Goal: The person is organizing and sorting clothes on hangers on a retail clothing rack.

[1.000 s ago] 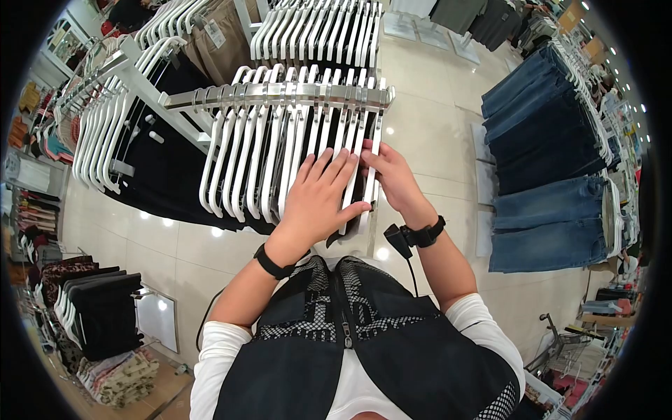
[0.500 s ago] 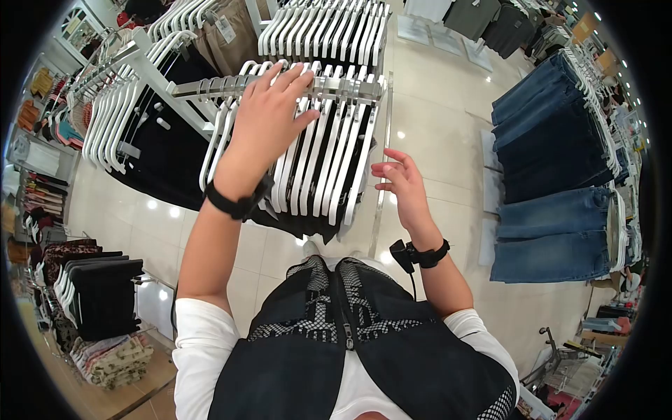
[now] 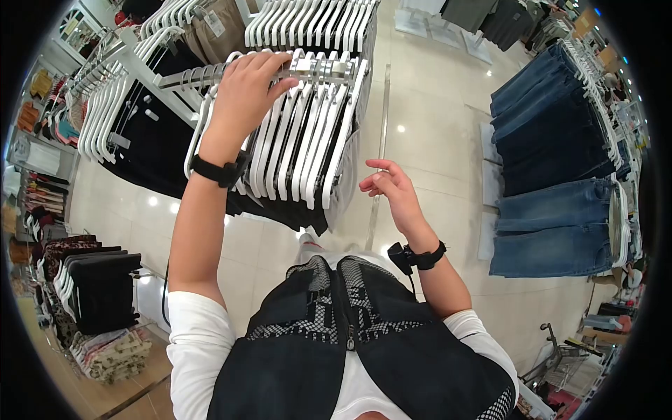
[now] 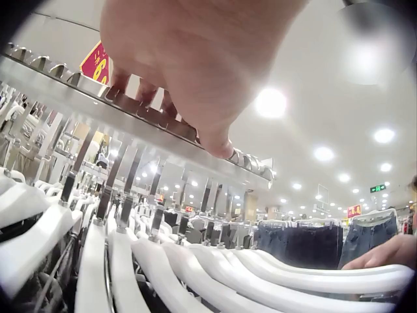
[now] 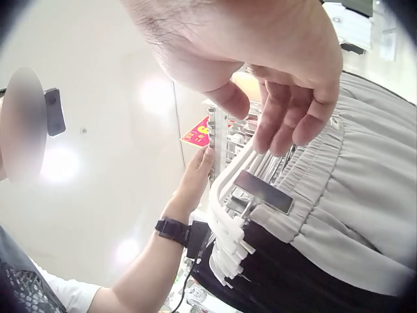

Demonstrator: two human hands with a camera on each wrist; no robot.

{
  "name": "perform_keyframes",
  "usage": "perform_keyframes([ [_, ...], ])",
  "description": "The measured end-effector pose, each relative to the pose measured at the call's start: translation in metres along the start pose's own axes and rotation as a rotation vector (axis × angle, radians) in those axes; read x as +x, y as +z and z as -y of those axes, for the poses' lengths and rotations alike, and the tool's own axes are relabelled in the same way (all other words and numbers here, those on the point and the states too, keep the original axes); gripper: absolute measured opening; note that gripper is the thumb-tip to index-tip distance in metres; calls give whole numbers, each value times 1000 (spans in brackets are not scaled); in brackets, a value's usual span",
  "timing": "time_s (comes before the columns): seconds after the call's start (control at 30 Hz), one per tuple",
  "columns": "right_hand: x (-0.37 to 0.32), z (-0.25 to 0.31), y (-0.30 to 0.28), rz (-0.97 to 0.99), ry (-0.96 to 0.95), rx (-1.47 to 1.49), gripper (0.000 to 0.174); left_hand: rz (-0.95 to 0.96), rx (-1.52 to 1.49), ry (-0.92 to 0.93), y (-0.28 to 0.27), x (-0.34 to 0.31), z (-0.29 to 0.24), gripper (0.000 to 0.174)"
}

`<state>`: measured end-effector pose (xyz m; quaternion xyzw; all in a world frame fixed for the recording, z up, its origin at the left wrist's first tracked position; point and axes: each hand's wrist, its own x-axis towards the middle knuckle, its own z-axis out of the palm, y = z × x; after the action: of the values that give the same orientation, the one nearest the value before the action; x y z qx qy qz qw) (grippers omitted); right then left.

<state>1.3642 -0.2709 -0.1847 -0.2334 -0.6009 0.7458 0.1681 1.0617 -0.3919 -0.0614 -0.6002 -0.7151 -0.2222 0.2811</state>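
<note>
White hangers (image 3: 306, 150) hang in a row from a metal rail (image 3: 189, 75), bearing black garments and, at the near end, light grey cloth (image 3: 345, 175). My left hand (image 3: 241, 101) lies over the rail; in the left wrist view its fingers curl over the hanger hooks behind the rail (image 4: 150, 140) and its thumb is on the front side. My right hand (image 3: 397, 196) is held apart from the end hanger, fingers loosely bent and holding nothing. In the right wrist view it hovers above the grey elastic waistband (image 5: 326, 173), beside a dark clip (image 5: 264, 191).
Another rack of white hangers (image 3: 311, 28) stands behind. Black garments (image 3: 150, 140) hang at the left, with folded clothes (image 3: 112, 353) lower down. Blue jeans (image 3: 549, 210) hang at the right, across the tiled floor (image 3: 427, 133).
My left hand has moved from the hangers' near end up and left onto the rail. My right hand has come away from the end hanger, and the grey cloth shows more.
</note>
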Motion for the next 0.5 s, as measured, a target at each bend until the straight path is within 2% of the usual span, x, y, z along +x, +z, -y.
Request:
perform_keyframes([
  [0.27,-7,-10,-5,57,67,-72,34,0,8,-73,7,-6,4,46],
  [0.4,-6,-9,-3,-9,60,-66,33,-13,80,-118,5,-21,-2,54],
  [0.5,-2,-10,0,-62,54,-62,33,15,29,-165,-23,-44,-18,56],
])
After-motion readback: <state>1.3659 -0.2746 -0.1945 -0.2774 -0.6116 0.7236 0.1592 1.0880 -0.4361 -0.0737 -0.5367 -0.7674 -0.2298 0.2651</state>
